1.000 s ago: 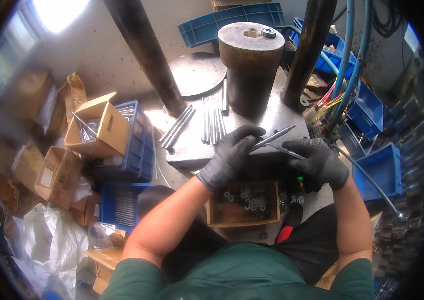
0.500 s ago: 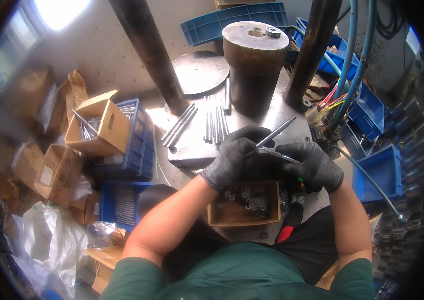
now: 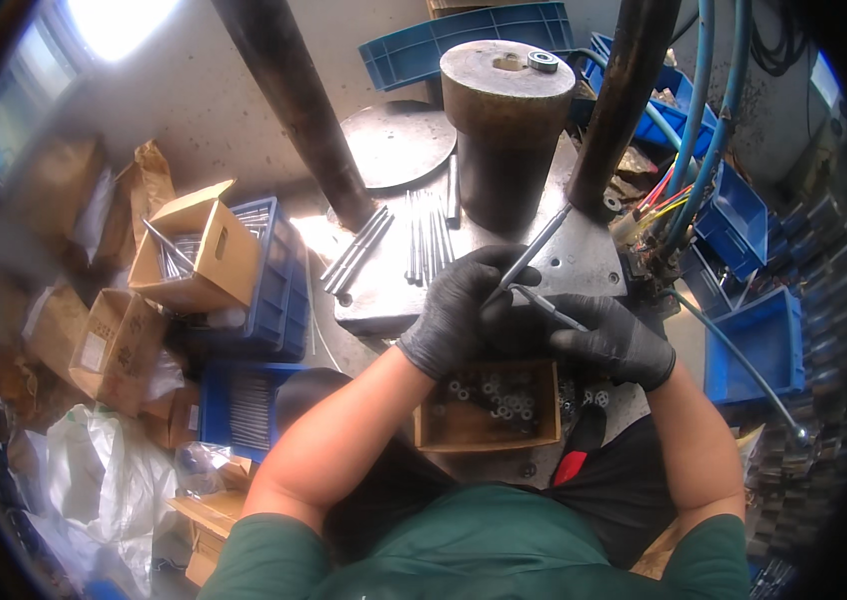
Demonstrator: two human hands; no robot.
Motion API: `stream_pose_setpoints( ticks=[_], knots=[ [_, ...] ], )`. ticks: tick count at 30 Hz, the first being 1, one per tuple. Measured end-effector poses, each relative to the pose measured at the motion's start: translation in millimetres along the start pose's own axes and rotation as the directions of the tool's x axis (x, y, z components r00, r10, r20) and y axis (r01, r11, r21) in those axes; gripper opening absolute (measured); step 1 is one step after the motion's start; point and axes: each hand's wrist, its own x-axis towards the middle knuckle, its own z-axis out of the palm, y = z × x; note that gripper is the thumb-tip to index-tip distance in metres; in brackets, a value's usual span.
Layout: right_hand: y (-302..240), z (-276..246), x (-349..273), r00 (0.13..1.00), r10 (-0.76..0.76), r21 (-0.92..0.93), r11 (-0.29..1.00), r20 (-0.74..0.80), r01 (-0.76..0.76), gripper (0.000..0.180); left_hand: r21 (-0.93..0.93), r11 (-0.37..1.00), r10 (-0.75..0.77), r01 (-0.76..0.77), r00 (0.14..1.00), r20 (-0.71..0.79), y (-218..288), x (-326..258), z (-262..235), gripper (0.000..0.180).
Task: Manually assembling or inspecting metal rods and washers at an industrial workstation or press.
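My left hand (image 3: 454,312), in a black glove, is closed round a slender metal shaft (image 3: 541,246) that slants up to the right. My right hand (image 3: 616,343), gloved too, grips a slim grey metal tool (image 3: 556,312) whose kind I cannot make out. The tool's tip meets the lower part of the shaft, beside my left fingers. Below the hands stands a cardboard box (image 3: 489,444) holding several small metal rings (image 3: 512,402). Beyond the hands, loose metal shafts (image 3: 430,240) lie on a steel plate (image 3: 574,270).
A thick steel cylinder (image 3: 504,75) carries a bearing (image 3: 543,62) on top. Dark posts (image 3: 296,110) rise either side. Cardboard boxes (image 3: 214,255) and a blue crate (image 3: 284,290) are at left. Blue bins (image 3: 759,350) and hoses (image 3: 734,80) are at right.
The shaft in my left hand has tipped more upright, its far end shifting left and up. My right hand has moved slightly left and down with the tool.
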Motion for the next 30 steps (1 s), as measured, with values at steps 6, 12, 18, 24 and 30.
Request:
stream_pose_setpoints(
  ticks=[6, 12, 18, 24, 30],
  knots=[
    [6, -17, -3, 0.998, -0.058, 0.091, 0.994, -0.010, 0.058, 0.059, -0.206, 0.979, -0.002, 0.003, 1.000, 0.005, -9, 8, -13, 0.059],
    [38, -36, 12, 0.914, -0.279, -0.454, 0.882, -0.295, 0.123, 0.034, -0.409, 0.909, -0.014, 0.074, 0.989, 0.149, -11, 14, -30, 0.064],
    [59, -44, 26, 0.808, -0.564, -0.883, 0.452, -0.171, 0.128, 0.033, -0.411, 0.909, 0.013, 0.072, 0.980, 0.200, -12, 13, -31, 0.066],
    [68, -43, 32, 0.851, -0.498, -0.927, 0.373, -0.167, 0.036, 0.031, -0.033, 0.995, 0.093, -0.091, 0.994, 0.055, 1, -2, -8, 0.060],
    [70, -37, 42, 0.841, -0.493, -0.918, 0.396, -0.222, -0.011, 0.024, -0.070, 0.987, 0.150, -0.145, 0.986, 0.075, -4, 1, -16, 0.055]
  ],
)
